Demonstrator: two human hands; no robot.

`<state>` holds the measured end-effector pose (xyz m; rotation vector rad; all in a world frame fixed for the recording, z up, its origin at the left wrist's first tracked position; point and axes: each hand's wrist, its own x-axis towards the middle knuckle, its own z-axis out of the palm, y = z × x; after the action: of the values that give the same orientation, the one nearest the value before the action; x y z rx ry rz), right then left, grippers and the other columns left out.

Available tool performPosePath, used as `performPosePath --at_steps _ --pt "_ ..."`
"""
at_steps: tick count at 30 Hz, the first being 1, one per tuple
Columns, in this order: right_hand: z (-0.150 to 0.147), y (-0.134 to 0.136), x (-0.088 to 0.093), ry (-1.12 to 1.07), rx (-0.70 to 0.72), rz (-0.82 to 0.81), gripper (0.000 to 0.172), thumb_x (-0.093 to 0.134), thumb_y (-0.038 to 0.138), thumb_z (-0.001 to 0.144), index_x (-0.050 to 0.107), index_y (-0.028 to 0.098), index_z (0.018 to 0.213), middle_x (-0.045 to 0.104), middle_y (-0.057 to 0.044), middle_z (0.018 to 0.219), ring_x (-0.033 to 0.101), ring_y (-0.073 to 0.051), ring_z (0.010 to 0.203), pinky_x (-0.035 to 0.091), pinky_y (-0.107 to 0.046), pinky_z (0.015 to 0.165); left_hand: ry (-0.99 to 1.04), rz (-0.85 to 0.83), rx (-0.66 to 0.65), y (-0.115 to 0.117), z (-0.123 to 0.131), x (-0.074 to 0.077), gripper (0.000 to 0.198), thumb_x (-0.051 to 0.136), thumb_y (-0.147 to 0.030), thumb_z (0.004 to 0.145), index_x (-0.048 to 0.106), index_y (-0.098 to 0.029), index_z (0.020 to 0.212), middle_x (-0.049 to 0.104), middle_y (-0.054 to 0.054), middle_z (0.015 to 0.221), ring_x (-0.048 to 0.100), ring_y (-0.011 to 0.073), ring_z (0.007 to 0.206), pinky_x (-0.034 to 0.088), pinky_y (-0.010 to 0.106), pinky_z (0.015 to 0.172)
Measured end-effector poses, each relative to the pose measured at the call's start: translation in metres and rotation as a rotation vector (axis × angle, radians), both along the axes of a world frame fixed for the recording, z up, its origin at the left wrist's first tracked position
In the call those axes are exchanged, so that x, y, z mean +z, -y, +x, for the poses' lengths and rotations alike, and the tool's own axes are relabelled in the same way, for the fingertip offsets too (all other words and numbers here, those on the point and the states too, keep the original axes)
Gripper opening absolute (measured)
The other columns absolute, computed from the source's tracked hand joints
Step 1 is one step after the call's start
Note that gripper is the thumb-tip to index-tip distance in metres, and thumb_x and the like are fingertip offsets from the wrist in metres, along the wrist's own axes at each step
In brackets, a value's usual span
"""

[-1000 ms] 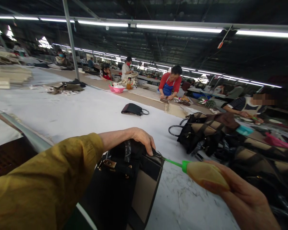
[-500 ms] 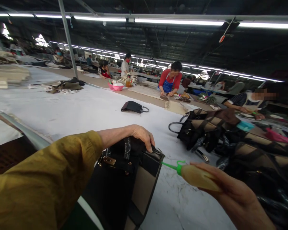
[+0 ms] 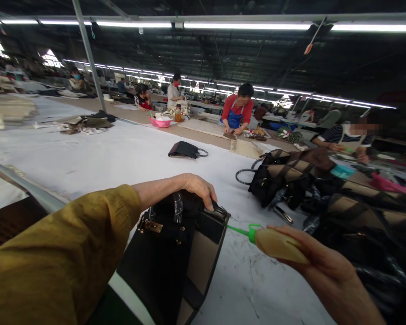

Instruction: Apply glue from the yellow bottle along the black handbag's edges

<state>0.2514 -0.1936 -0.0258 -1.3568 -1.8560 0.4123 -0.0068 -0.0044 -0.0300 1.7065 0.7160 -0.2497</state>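
Green nozzle (image 3: pixel 238 230) by the bag (image 3: pixel 155 266), we seem to be gluing; our left hand (image 3: pixel 198 187) pinches its top, our right hand (image 3: pixel 328 264) wraps the bottle (image 3: pixel 278 245); a steady squeeze seems needed.

A sideways, green-nozzled amber bottle (image 3: pixel 275 244) perhaps touches the tilted black-and-tan bag (image 3: pixel 169 259).

There are one foreground squeeze bottle (image 3: pixel 280 245) and one blue apron (image 3: pixel 235 119).
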Motion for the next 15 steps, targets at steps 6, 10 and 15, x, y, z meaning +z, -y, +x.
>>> performPosePath --at_steps 6,10,15 --pt "0.010 -0.003 -0.004 -0.151 -0.110 -0.099 0.037 0.074 0.043 0.065 0.068 0.029 0.099 0.068 0.002 0.097 0.065 -0.016 0.085 0.051 -0.013 0.074 0.002 0.184 -0.036 0.003 0.000 0.010 0.025 0.068 -0.028 0.065 0.069 -0.015 0.086 0.069 0.001 0.075 0.060 0.0140 0.062 0.049 0.022 0.056" --pt "0.011 -0.004 -0.010 -0.162 -0.091 -0.156 0.041 0.075 0.044 0.064 0.067 0.026 0.100 0.068 -0.001 0.098 0.064 -0.020 0.089 0.052 -0.019 0.078 0.008 0.239 -0.059 0.006 0.001 0.016 0.027 0.067 -0.029 0.065 0.070 -0.014 0.088 0.069 0.002 0.078 0.061 0.0147 0.063 0.048 0.022 0.056" --pt "0.008 0.000 -0.007 -0.116 -0.127 -0.105 0.039 0.072 0.046 0.066 0.069 0.023 0.097 0.069 -0.003 0.095 0.065 -0.022 0.084 0.054 -0.024 0.076 0.017 0.245 -0.050 0.006 0.002 0.018 0.027 0.067 -0.030 0.065 0.069 -0.014 0.087 0.069 0.003 0.077 0.060 0.0157 0.064 0.048 0.022 0.056"
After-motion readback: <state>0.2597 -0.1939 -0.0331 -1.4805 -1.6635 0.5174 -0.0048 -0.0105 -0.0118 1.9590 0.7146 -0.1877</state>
